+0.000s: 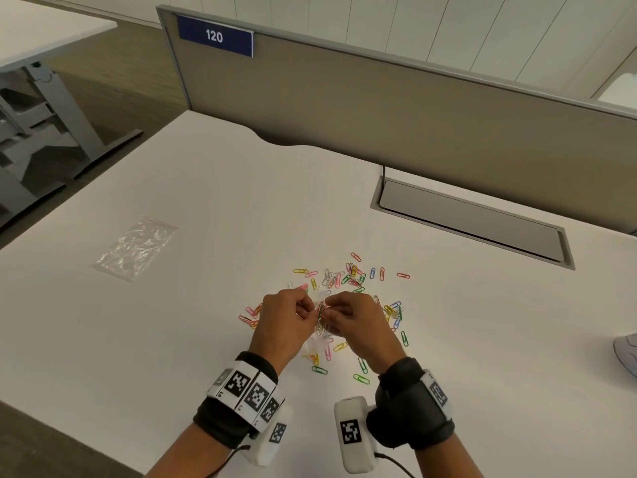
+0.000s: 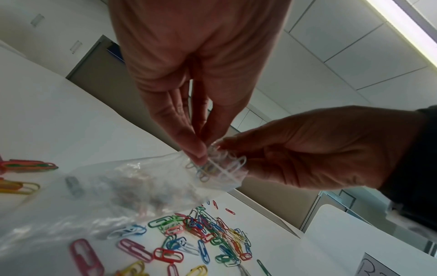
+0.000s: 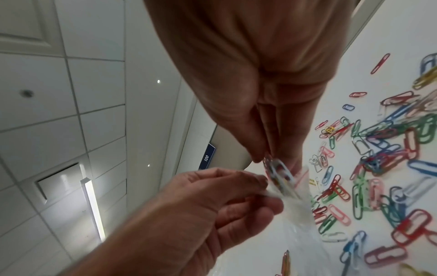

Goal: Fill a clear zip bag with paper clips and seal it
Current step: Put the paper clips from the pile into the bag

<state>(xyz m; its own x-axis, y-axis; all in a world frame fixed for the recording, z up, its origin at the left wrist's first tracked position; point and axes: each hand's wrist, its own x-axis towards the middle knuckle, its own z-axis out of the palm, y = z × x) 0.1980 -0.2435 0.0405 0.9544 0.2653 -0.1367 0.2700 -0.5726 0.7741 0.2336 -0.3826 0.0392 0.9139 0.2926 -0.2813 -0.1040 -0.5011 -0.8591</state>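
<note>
Two hands work at one clear zip bag (image 2: 132, 186) held just above the worktop (image 1: 206, 201), over the scattered paper clips (image 1: 348, 277). The left hand (image 1: 281, 320) pinches the bag's mouth; the right hand (image 1: 358, 322) has its grip closed on a small bunch of clips (image 3: 280, 173) at that opening. The bag looks thin, limp and slippery, best held at the stiffer zip rim. A second bag (image 1: 136, 248) lies well left of the clips.
</note>
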